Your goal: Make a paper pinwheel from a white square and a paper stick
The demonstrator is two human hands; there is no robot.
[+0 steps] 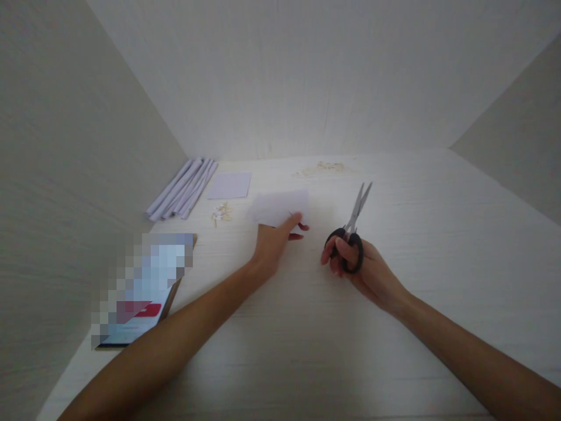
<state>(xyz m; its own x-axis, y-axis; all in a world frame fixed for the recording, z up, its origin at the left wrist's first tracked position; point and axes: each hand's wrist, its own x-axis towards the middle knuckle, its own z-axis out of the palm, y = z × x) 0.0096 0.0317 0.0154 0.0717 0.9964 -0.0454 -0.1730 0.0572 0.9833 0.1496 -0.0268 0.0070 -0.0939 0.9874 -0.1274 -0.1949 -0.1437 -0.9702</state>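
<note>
My left hand [274, 242] pinches the near edge of a white paper sheet [280, 206] at the middle of the pale table [307, 327]. My right hand [359, 266] has its fingers through the black handles of a pair of scissors [353, 225]. The silver blades point up and away, closed or nearly closed, a short way right of the paper. The two hands are apart, with the scissors not touching the sheet.
Several rolled white paper tubes [182, 188] lie at the back left, beside a flat square sheet [229, 185]. Small tan pieces [221, 212] sit near them. A phone on a brown board [144, 289] rests at the left edge. Walls enclose three sides.
</note>
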